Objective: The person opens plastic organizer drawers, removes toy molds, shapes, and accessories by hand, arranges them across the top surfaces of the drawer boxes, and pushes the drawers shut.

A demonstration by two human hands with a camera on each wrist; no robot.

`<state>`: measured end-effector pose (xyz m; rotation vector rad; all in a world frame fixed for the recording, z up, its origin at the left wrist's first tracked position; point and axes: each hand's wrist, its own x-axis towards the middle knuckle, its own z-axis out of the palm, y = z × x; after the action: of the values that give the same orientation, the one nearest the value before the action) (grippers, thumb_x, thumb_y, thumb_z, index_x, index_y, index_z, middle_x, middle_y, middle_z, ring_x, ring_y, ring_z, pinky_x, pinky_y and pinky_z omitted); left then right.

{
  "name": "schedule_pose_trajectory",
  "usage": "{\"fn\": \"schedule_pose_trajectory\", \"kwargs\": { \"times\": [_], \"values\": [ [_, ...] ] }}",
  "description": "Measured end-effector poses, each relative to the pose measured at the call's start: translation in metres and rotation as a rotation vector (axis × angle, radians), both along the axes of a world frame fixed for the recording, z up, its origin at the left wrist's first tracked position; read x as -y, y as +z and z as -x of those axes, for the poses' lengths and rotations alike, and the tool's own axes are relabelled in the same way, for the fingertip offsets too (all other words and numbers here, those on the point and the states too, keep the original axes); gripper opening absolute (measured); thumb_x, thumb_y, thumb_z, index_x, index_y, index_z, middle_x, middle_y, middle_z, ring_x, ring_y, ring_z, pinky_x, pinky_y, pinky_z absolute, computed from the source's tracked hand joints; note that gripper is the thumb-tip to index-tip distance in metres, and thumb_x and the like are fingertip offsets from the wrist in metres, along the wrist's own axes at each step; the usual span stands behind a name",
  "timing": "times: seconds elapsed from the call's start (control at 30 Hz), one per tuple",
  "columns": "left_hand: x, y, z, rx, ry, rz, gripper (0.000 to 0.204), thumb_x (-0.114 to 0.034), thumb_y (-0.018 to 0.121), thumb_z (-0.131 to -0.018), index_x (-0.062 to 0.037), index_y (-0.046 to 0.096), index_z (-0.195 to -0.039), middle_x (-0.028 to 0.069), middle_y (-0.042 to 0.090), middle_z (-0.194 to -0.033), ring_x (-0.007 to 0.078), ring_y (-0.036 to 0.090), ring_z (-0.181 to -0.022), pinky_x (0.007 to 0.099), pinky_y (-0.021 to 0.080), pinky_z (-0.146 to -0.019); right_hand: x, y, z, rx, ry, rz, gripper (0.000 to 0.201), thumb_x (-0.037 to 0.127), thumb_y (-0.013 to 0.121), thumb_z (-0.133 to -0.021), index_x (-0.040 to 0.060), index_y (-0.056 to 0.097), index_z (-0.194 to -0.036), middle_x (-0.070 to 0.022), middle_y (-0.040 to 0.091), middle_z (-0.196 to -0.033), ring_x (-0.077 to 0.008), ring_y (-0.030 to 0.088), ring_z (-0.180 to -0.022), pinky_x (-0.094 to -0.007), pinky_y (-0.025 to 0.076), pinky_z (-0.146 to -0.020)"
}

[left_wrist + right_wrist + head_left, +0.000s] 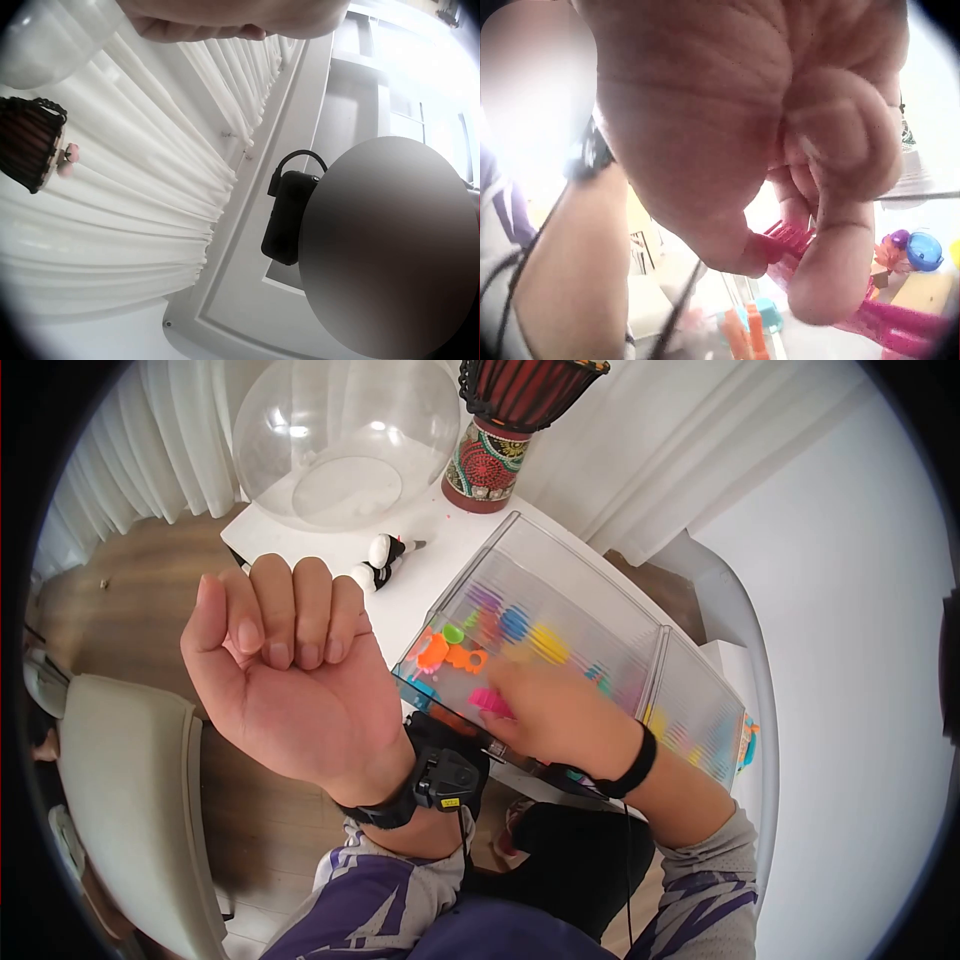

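My left hand [300, 660] is raised at left in the head view, palm up, fingers loosely bent toward the palm and holding nothing. Part of the left hand [232, 21] edges into the top of the left wrist view. Over a clear plastic bin [590, 575], my right hand [560, 705] pinches a pink plastic toy [490, 702] between thumb and fingers. Thin comb-like teeth show on the pink toy [900, 322] in the right wrist view. Around the right hand lie an orange toy [432, 652], a green piece [453, 634] and a turquoise piece [418, 692].
A large clear globe [345, 445] and a patterned drum [490, 460] stand at the back of the white table [290, 545]. A small black-and-white figure [382, 560] lies before them. White curtains [640, 470] hang behind; a pale chair [135, 810] stands at left.
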<state>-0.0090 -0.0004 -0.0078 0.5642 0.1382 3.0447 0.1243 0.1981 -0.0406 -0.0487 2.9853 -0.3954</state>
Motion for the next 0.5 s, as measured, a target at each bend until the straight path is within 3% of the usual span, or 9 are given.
{"fn": "schedule_pose_trajectory", "kwargs": {
  "times": [0.03, 0.1, 0.13, 0.2, 0.23, 0.3, 0.43, 0.5],
  "values": [
    [0.000, 0.000, 0.000, 0.000, 0.003, 0.005, 0.046, -0.021, 0.060, -0.118, -0.0162, 0.045, -0.075, -0.0050, 0.037, -0.070, 0.0093, 0.030, -0.063, 0.0300, 0.030, -0.058, -0.001, 0.012, 0.001, -0.001, 0.000, 0.000, 0.027, 0.019, 0.080, -0.105, -0.0014, 0.065, -0.115, -0.0216, 0.076, -0.110, -0.0437, 0.078, -0.100, -0.0499, 0.062, -0.085],
    [0.000, 0.000, 0.001, 0.004, 0.001, 0.001, 0.047, -0.021, 0.060, -0.118, -0.0162, 0.045, -0.075, -0.0050, 0.037, -0.070, 0.0092, 0.030, -0.063, 0.0300, 0.030, -0.058, -0.012, 0.031, 0.007, -0.061, -0.102, 0.350, 0.030, 0.019, 0.083, -0.101, -0.0018, 0.067, -0.117, -0.0251, 0.081, -0.102, -0.0418, 0.081, -0.086, -0.0486, 0.062, -0.074],
    [0.000, -0.001, 0.001, 0.007, -0.003, -0.004, 0.047, -0.021, 0.060, -0.118, -0.0162, 0.045, -0.074, -0.0050, 0.037, -0.070, 0.0092, 0.030, -0.063, 0.0300, 0.030, -0.058, -0.025, 0.031, 0.008, -0.062, -0.102, 0.351, 0.030, 0.019, 0.083, -0.101, -0.0018, 0.067, -0.117, -0.0251, 0.081, -0.102, -0.0418, 0.081, -0.086, -0.0486, 0.062, -0.074],
    [-0.002, 0.000, 0.001, 0.012, -0.006, -0.006, 0.047, -0.021, 0.060, -0.118, -0.0162, 0.045, -0.074, -0.0050, 0.037, -0.070, 0.0092, 0.029, -0.062, 0.0301, 0.030, -0.057, -0.053, 0.025, 0.016, -0.130, -0.291, 0.701, 0.025, 0.019, 0.079, -0.105, -0.0013, 0.066, -0.110, -0.0191, 0.083, -0.099, -0.0311, 0.083, -0.080, -0.0436, 0.063, -0.069],
    [-0.002, 0.000, 0.000, 0.016, -0.008, -0.011, 0.047, -0.020, 0.060, -0.118, -0.0162, 0.045, -0.074, -0.0050, 0.037, -0.070, 0.0092, 0.029, -0.062, 0.0301, 0.030, -0.057, -0.061, 0.023, 0.026, -0.130, -0.291, 0.701, 0.025, 0.019, 0.079, -0.105, -0.0013, 0.066, -0.110, -0.0191, 0.083, -0.099, -0.0311, 0.083, -0.080, -0.0436, 0.063, -0.069],
    [-0.003, 0.000, -0.001, 0.013, -0.010, -0.014, 0.047, -0.020, 0.060, -0.118, -0.0162, 0.045, -0.074, -0.0050, 0.037, -0.070, 0.0092, 0.029, -0.062, 0.0301, 0.030, -0.057, -0.076, 0.023, 0.049, -0.400, -0.390, 1.113, 0.025, 0.020, 0.078, -0.106, -0.0001, 0.064, -0.109, -0.0137, 0.082, -0.099, -0.0228, 0.083, -0.084, -0.0368, 0.063, -0.071],
    [-0.004, 0.001, -0.003, 0.014, 0.002, -0.006, 0.046, -0.020, 0.059, -0.118, -0.0161, 0.045, -0.074, -0.0051, 0.036, -0.070, 0.0093, 0.028, -0.062, 0.0303, 0.029, -0.057, -0.098, 0.018, 0.086, -0.311, -0.611, 1.189, 0.023, 0.020, 0.074, -0.109, 0.0028, 0.060, -0.103, -0.0186, 0.083, -0.114, -0.0267, 0.082, -0.083, -0.0357, 0.066, -0.078],
    [-0.004, 0.002, -0.003, 0.018, 0.010, 0.008, 0.046, -0.020, 0.059, -0.118, -0.0161, 0.045, -0.074, -0.0051, 0.036, -0.070, 0.0093, 0.028, -0.062, 0.0304, 0.029, -0.057, -0.111, -0.001, 0.102, -0.314, -0.688, 0.867, 0.036, 0.033, 0.076, -0.111, -0.0015, 0.065, -0.114, -0.0201, 0.082, -0.115, -0.0283, 0.084, -0.092, -0.0371, 0.065, -0.084]
  ]
}}
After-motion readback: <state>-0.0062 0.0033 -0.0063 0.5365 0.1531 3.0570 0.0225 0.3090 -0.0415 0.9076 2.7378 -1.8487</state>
